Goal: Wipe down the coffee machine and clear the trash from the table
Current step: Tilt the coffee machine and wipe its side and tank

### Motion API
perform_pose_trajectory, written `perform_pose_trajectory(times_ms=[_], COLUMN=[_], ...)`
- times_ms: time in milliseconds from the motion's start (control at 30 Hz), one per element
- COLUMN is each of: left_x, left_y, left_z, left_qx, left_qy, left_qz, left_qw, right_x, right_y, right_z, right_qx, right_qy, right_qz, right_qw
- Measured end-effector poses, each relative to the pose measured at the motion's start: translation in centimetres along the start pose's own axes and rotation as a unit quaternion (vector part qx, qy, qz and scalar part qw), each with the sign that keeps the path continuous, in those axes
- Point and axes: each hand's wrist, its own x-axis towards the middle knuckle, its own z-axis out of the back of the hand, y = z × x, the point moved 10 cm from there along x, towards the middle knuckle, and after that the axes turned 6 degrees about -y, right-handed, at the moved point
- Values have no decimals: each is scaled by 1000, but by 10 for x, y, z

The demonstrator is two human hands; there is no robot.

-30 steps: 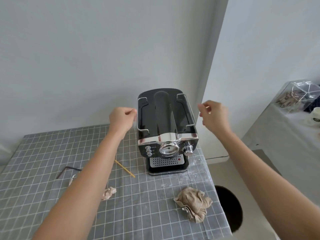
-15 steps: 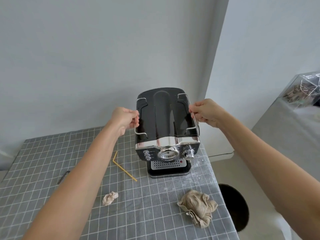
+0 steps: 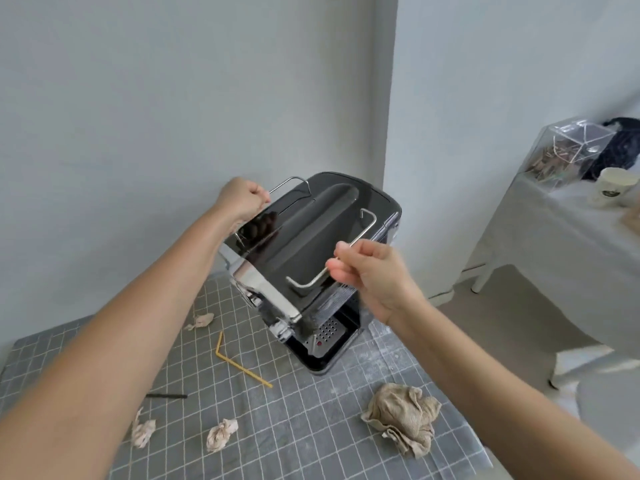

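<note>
The black and chrome coffee machine (image 3: 322, 233) stands turned at an angle on the grey checked tablecloth (image 3: 311, 441). My left hand (image 3: 242, 202) grips the wire rail on its left top edge. My right hand (image 3: 374, 275) pinches the wire rail on its right top edge. A crumpled beige cloth (image 3: 403, 415) lies near the table's front right. Crumpled paper balls lie at the front (image 3: 221, 433), front left (image 3: 142, 434) and beside the machine (image 3: 201, 321). A bent yellow straw (image 3: 239, 362) and a black straw (image 3: 166, 396) lie on the cloth.
White powder dusts the tablecloth around the machine's base. A second table (image 3: 540, 258) with a grey cover stands at the right, carrying a clear box (image 3: 571, 150) and a paper cup (image 3: 613, 187). The wall is close behind the machine.
Both hands closed on the machine's top wire rails, and the machine has turned so its front faces lower left. My view shifted, bringing more paper balls into sight.
</note>
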Motion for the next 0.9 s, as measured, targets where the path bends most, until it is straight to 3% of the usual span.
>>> perform_pose_trajectory(times_ms=[133, 467, 700, 900], left_x=[5, -7, -21, -49], left_y=[-25, -40, -27, -45], left_z=[-17, -49, -42, -42], left_qx=[57, 102, 95, 141], left_qy=[32, 51, 22, -28], left_qz=[-78, -167, -191, -233], left_qw=[995, 979, 977, 962], right_x=[-12, -31, -40, -51], right_y=[-17, -60, -71, -69], right_z=[-3, -14, -10, 5], right_qx=[55, 91, 45, -77], right_qy=[-39, -67, -66, -20], right_qz=[7, 0, 16, 46], right_qw=[998, 994, 997, 996])
